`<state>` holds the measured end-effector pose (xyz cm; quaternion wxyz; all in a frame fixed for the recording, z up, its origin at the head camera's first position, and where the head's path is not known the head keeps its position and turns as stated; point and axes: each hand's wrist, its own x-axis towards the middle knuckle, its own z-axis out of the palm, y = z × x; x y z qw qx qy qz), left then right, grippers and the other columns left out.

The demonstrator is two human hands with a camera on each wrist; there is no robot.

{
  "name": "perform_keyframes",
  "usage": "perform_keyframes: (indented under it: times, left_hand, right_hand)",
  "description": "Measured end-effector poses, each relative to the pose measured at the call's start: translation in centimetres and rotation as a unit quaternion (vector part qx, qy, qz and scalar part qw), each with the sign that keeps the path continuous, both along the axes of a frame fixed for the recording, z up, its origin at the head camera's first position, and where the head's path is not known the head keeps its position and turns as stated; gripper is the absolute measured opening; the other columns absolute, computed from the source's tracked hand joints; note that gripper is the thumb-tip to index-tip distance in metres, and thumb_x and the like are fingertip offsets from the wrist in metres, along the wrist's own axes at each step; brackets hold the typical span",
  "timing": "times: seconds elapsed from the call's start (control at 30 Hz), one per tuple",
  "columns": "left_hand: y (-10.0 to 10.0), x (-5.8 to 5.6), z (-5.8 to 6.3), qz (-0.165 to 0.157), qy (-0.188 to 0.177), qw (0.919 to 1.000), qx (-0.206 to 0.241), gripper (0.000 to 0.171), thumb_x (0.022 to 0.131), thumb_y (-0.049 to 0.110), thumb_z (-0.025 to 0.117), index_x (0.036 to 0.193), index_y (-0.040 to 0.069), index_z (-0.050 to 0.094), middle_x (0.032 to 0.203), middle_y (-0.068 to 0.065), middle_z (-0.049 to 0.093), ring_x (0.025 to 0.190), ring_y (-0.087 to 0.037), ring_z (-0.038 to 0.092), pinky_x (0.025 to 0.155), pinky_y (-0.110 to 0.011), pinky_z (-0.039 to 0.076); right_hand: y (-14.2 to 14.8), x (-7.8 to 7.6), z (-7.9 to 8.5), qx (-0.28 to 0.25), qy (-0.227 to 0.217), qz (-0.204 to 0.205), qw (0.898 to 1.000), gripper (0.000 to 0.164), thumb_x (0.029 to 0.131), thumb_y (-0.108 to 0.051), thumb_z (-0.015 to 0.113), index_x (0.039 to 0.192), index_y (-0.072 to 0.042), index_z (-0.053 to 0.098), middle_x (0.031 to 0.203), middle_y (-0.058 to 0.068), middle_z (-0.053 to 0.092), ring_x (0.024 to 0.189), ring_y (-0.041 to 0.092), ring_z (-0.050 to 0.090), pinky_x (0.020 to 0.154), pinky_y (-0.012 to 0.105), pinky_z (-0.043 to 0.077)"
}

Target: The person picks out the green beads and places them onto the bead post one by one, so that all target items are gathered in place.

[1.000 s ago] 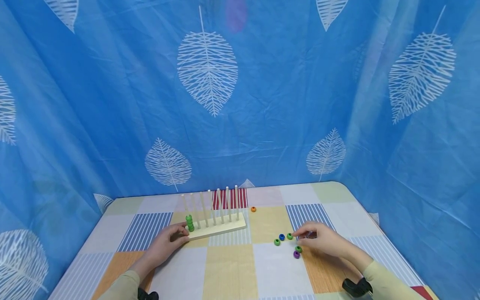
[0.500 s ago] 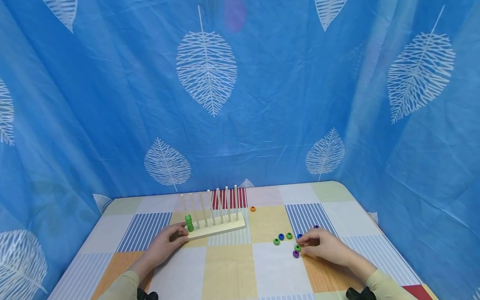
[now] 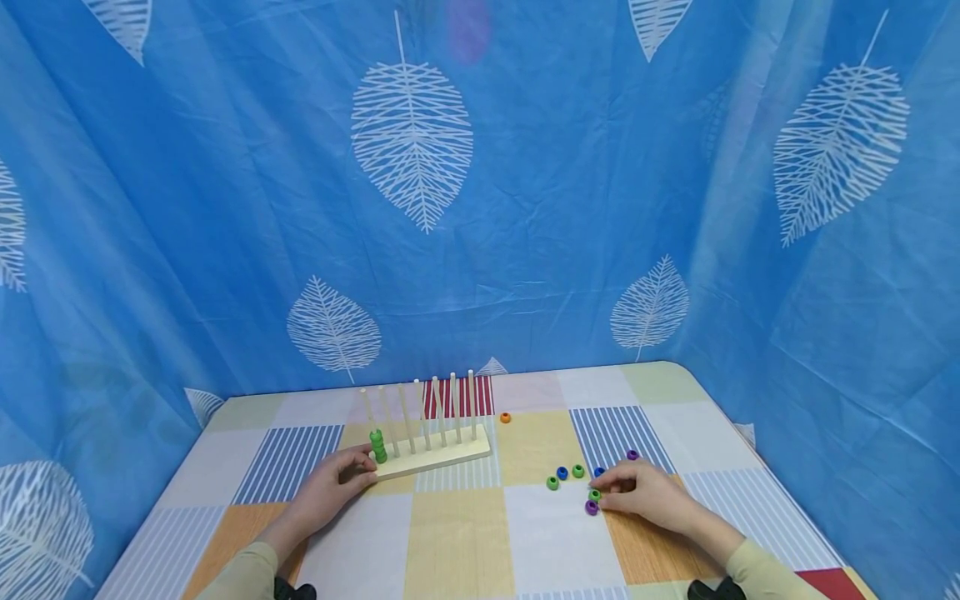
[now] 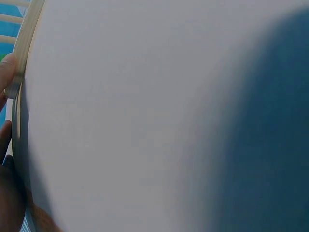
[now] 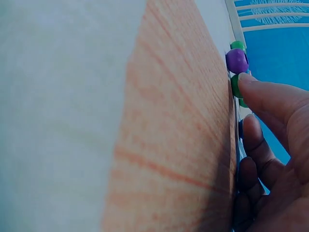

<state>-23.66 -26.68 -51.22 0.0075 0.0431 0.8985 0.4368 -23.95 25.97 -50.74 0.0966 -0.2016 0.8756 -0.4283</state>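
Note:
A pale wooden peg rack (image 3: 435, 458) with several upright pegs stands on the table, green beads (image 3: 378, 447) stacked on its leftmost peg. My left hand (image 3: 333, 492) grips the rack's left end, thumb in front and fingers behind; in the left wrist view the thumb (image 4: 7, 72) presses the base's end. At the right, my right hand (image 3: 652, 497) has thumb and index finger at a green bead (image 3: 595, 495), pinching it on the cloth. In the right wrist view the thumb touches this green bead (image 5: 236, 86). A purple bead (image 3: 592, 507) lies right beside it.
Left of the right hand lie two more green beads (image 3: 578, 471) and a blue bead (image 3: 562, 473). Beyond the hand are another blue bead (image 3: 599, 472) and a purple bead (image 3: 632, 455). An orange bead (image 3: 506, 417) lies near the rack's right end. Blue curtains (image 3: 525, 208) border the table.
My right hand has shifted slightly right and nearer, its fingertips now at the green bead beside the purple one. A blue and a purple bead have come into view behind it. The left hand stays put.

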Motion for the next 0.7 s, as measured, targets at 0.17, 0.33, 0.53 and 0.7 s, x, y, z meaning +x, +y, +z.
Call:
perform_keyframes:
  times: [0.17,0.33,0.53,0.7]
  left_hand:
    - [-0.04,-0.01,0.01,-0.002,0.003,1.0000,0.001,0.008,0.094,0.018,0.076,0.097,0.021,0.069,0.147,-0.016,0.056,0.141,-0.042,0.044,0.117,-0.063,0.028]
    - [-0.06,0.06,0.09,-0.005,0.003,1.0000,0.003,0.007,0.095,0.020,0.075,0.097,0.020,0.069,0.147,-0.016,0.056,0.141,-0.042,0.044,0.117,-0.063,0.028]
    - [-0.04,0.14,0.09,-0.007,0.006,0.9999,0.004,0.007,0.095,0.021,0.075,0.097,0.020,0.069,0.147,-0.017,0.055,0.140,-0.042,0.044,0.117,-0.063,0.028]
    - [-0.04,0.15,0.09,-0.006,0.005,1.0000,0.006,0.007,0.095,0.021,0.075,0.097,0.019,0.069,0.147,-0.017,0.055,0.140,-0.042,0.044,0.117,-0.063,0.029]
  right_hand:
    - [-0.11,0.07,0.06,0.005,-0.003,0.003,1.000,0.020,0.089,-0.023,0.080,0.109,-0.019,0.079,0.086,-0.002,0.064,0.079,0.011,0.054,0.065,0.024,0.046]
    - [-0.16,-0.04,-0.06,0.011,0.005,0.009,1.000,0.021,0.089,-0.022,0.080,0.110,-0.021,0.079,0.085,-0.003,0.064,0.079,0.010,0.054,0.066,0.024,0.047]
    - [-0.13,-0.10,-0.14,0.020,0.020,0.012,1.000,0.020,0.089,-0.023,0.080,0.109,-0.023,0.079,0.083,-0.006,0.064,0.078,0.009,0.054,0.065,0.024,0.046]
    - [-0.13,-0.07,-0.18,0.023,0.026,0.011,0.999,0.019,0.089,-0.025,0.080,0.108,-0.025,0.079,0.083,-0.007,0.064,0.077,0.008,0.053,0.064,0.024,0.045]
